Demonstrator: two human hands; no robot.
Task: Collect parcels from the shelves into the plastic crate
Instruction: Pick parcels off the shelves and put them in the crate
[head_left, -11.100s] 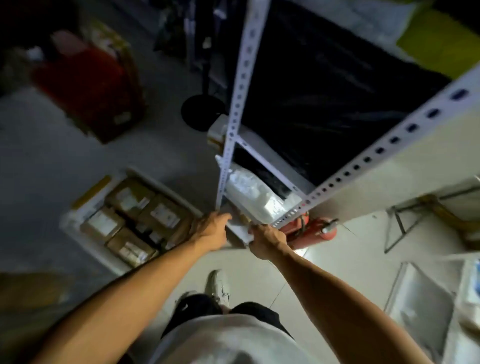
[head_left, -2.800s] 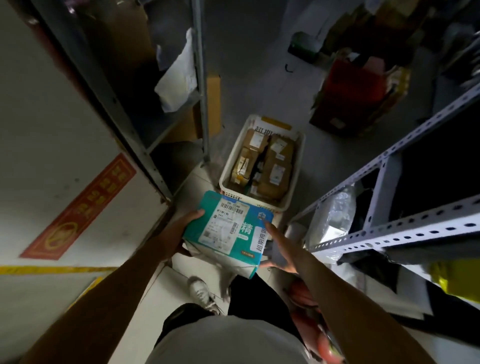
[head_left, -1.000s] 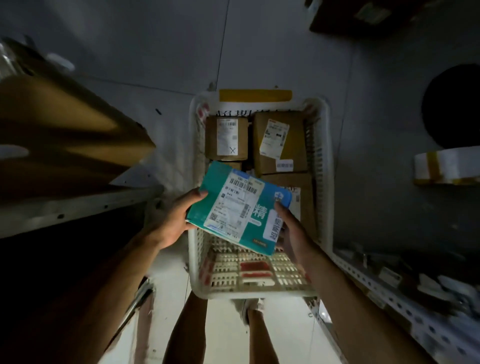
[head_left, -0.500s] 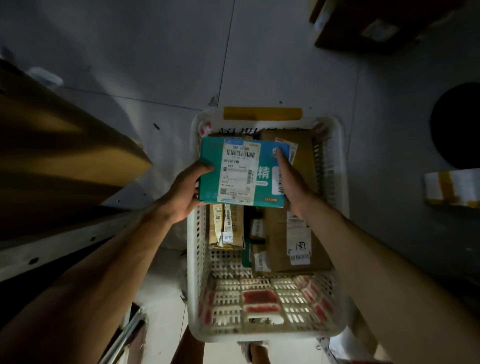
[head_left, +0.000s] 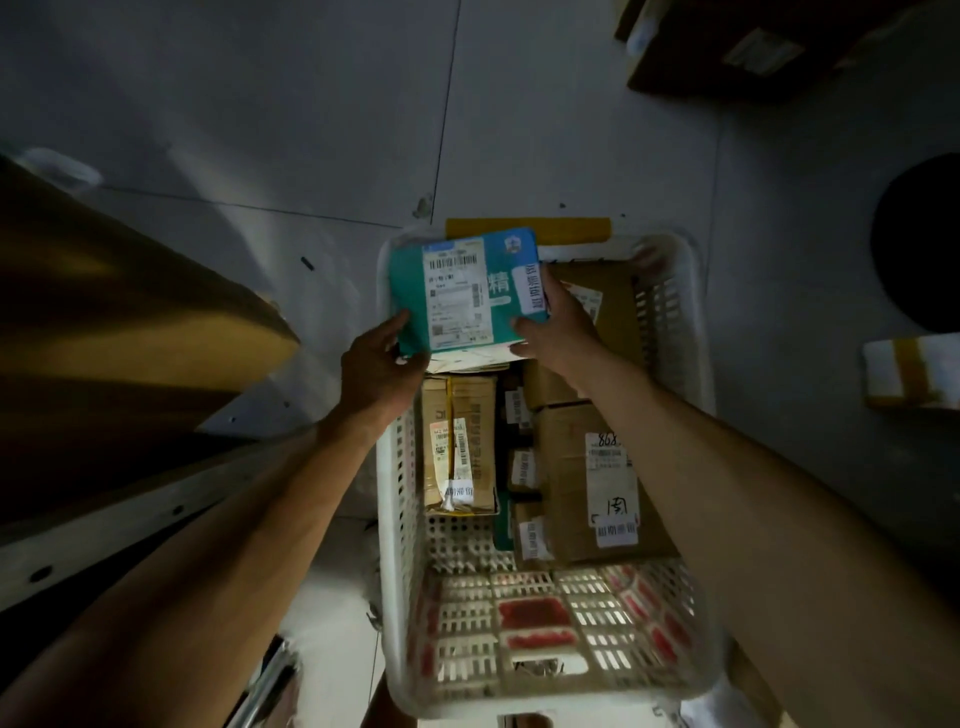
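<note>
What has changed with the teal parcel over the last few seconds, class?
Both hands, left and right, carried the teal rectangular parcel from near the shelves to the far end of the white plastic crate. They still hold it. The brown cardboard parcels stayed put.

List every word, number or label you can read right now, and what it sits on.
"精": teal parcel held by the left hand and right hand.
"868": top of the label on the brown box in the white crate.
"南", handwritten: same label, lower.
Barcodes, fine print and small white stickers: too blurred to read.
</note>
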